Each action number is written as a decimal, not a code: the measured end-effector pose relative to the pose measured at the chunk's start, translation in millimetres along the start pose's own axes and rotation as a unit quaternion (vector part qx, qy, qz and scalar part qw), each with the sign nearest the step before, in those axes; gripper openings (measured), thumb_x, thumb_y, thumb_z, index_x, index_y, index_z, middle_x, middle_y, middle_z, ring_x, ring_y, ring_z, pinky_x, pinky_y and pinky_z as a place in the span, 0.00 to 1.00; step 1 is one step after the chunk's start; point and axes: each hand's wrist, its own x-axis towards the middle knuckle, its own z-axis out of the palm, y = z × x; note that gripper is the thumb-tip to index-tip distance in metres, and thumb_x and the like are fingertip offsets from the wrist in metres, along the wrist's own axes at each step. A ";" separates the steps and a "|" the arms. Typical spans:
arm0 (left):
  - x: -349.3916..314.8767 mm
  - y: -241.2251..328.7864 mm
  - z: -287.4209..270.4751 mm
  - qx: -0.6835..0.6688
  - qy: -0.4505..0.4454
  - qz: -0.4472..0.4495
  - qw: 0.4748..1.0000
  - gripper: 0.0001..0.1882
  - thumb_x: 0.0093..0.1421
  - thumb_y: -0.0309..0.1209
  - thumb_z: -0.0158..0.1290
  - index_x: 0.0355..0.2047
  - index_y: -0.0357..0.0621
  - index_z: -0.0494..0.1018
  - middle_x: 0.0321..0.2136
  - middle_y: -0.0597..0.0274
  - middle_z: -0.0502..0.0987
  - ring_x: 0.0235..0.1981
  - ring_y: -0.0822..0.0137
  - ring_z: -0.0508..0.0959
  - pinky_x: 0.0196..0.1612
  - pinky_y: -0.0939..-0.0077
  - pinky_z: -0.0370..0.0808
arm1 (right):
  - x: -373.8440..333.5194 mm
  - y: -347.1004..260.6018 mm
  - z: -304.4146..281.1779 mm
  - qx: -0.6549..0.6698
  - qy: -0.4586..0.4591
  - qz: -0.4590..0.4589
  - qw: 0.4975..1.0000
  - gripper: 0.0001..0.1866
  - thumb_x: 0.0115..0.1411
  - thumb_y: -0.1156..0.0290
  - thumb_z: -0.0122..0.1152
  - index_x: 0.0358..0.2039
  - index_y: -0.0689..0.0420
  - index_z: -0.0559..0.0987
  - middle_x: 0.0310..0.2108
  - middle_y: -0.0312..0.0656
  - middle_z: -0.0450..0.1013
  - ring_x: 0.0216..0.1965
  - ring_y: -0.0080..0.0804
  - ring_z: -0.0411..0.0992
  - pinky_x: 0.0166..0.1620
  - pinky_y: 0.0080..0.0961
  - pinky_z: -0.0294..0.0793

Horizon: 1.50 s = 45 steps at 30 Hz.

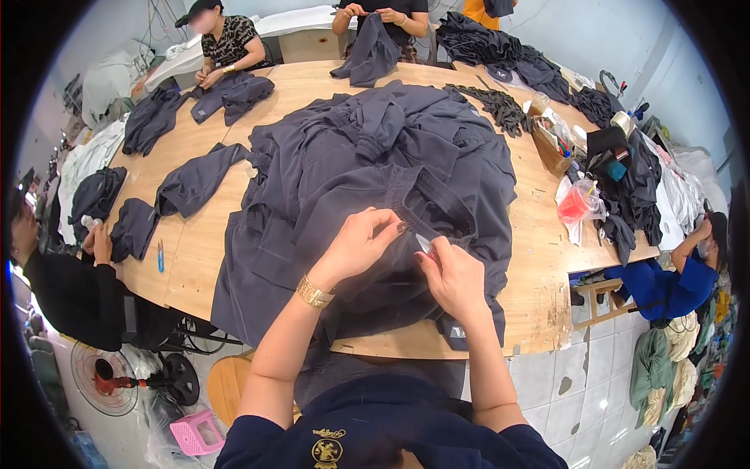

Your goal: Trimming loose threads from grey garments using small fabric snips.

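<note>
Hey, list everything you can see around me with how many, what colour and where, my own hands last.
Worktable: one, light wood, centre
Garment heap: one, dark grey, mid-table; pieces uncountable
Elastic waistband: one, dark grey, heap's near side
White piece: one, small, at the waistband
Thread snips: one, blue, table's left
Red drink: one, in clear plastic, table's right
Cardboard box: one, brown, beyond the drink
Co-workers: five, mixed clothing, around the table
Fan: one, red and black, lower left
Plastic stool: one, pink, lower left
Left hand: one, bare, pinching the waistband
Right hand: one, bare, at the white piece; grip unclear
</note>
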 end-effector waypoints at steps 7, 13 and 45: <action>1.2 -5.7 -0.1 -0.028 -0.013 0.015 0.999 0.11 0.62 0.30 0.50 0.30 0.32 0.71 0.21 0.61 0.69 0.25 0.73 0.65 0.32 0.78 0.64 | 1.4 -3.5 -2.0 -0.084 -0.011 -0.030 0.996 0.12 0.57 0.60 0.57 0.27 0.54 0.69 0.17 0.40 0.70 0.23 0.36 0.70 0.25 0.31 0.69; 4.7 -18.9 2.9 -0.116 -0.035 0.012 0.993 0.13 0.62 0.33 0.48 0.29 0.33 0.71 0.19 0.61 0.69 0.23 0.75 0.64 0.29 0.77 0.65 | 2.2 -5.9 -4.5 -0.108 -0.011 -0.049 0.993 0.12 0.56 0.61 0.58 0.26 0.54 0.69 0.17 0.39 0.70 0.23 0.35 0.70 0.24 0.30 0.69; 6.3 -26.8 2.0 -0.189 -0.094 -0.029 0.977 0.12 0.66 0.30 0.45 0.30 0.34 0.70 0.26 0.77 0.68 0.29 0.84 0.62 0.33 0.88 0.63 | 1.4 -8.0 -2.3 -0.133 -0.003 -0.047 0.990 0.11 0.54 0.62 0.60 0.26 0.54 0.69 0.16 0.39 0.69 0.23 0.34 0.70 0.24 0.29 0.69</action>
